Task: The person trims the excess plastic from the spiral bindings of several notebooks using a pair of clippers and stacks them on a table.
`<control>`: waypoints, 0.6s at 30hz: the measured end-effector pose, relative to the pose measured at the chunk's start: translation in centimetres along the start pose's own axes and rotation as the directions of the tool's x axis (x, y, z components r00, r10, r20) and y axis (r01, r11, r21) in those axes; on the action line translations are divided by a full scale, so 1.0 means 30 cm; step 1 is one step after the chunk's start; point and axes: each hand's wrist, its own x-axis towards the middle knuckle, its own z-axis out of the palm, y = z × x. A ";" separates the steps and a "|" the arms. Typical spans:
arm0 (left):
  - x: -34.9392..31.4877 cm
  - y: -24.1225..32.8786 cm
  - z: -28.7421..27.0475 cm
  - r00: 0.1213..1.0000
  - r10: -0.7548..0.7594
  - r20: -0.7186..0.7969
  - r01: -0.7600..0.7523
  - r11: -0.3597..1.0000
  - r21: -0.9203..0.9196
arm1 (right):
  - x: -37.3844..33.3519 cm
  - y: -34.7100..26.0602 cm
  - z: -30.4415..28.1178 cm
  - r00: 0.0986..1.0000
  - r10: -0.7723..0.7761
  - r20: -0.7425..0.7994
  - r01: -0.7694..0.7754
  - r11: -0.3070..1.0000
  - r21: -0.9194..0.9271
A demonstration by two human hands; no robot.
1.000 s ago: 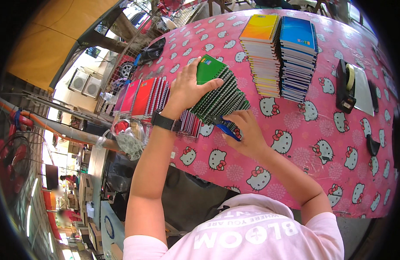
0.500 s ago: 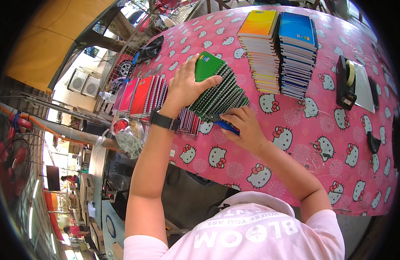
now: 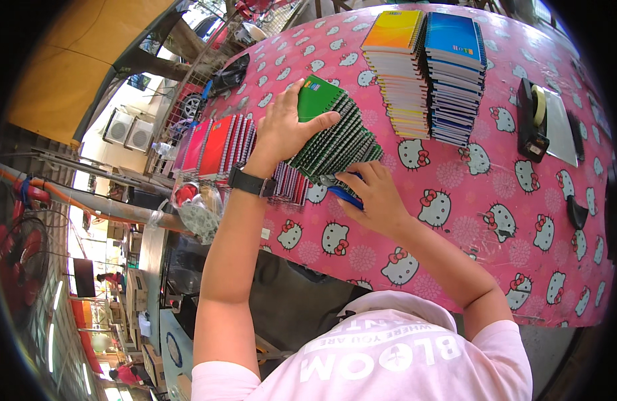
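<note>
Left hand (image 3: 280, 128): is gripping the green notebooks (image 3: 318, 98), which are lying stacked on the pink table (image 3: 449, 175). Right hand (image 3: 380, 200): is grasping blue-handled pliers (image 3: 346, 196) beside the stack's near coils.

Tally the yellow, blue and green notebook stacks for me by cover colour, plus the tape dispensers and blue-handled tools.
Green notebook stack, under the left hand: 1
Yellow notebook stack: 1
Blue notebook stack: 1
Tape dispenser: 1
Blue-handled tool, in the right hand: 1
Total: 5
</note>
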 end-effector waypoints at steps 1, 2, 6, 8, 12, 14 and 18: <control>-0.001 0.000 0.002 1.000 0.009 -0.006 -0.009 1.000 0.001 | 0.002 0.003 0.005 1.000 -0.025 -0.014 0.025 0.999 -0.028; -0.001 -0.001 0.002 1.000 0.019 -0.012 -0.019 1.000 0.001 | 0.002 0.008 0.011 0.998 -0.051 -0.027 0.049 0.997 -0.057; 0.000 -0.006 0.007 0.999 0.031 -0.031 -0.031 1.000 0.004 | -0.003 0.031 0.023 0.996 -0.087 -0.012 0.086 0.993 -0.080; 0.002 -0.007 0.009 1.000 0.023 -0.020 -0.023 1.000 0.001 | 0.004 0.027 0.017 0.861 0.342 0.377 -0.501 0.699 0.511; -0.004 -0.009 0.008 1.000 0.016 -0.013 -0.016 1.000 -0.012 | -0.010 0.009 0.018 0.818 0.396 0.418 -0.574 0.617 0.538; 0.001 -0.005 0.003 1.000 0.023 -0.021 -0.023 1.000 -0.018 | -0.018 0.000 0.013 0.895 0.355 0.270 -0.442 0.784 0.435; 0.001 -0.008 0.006 1.000 0.007 -0.017 -0.007 1.000 -0.025 | -0.027 -0.018 0.010 0.994 0.107 0.037 -0.110 0.989 0.099</control>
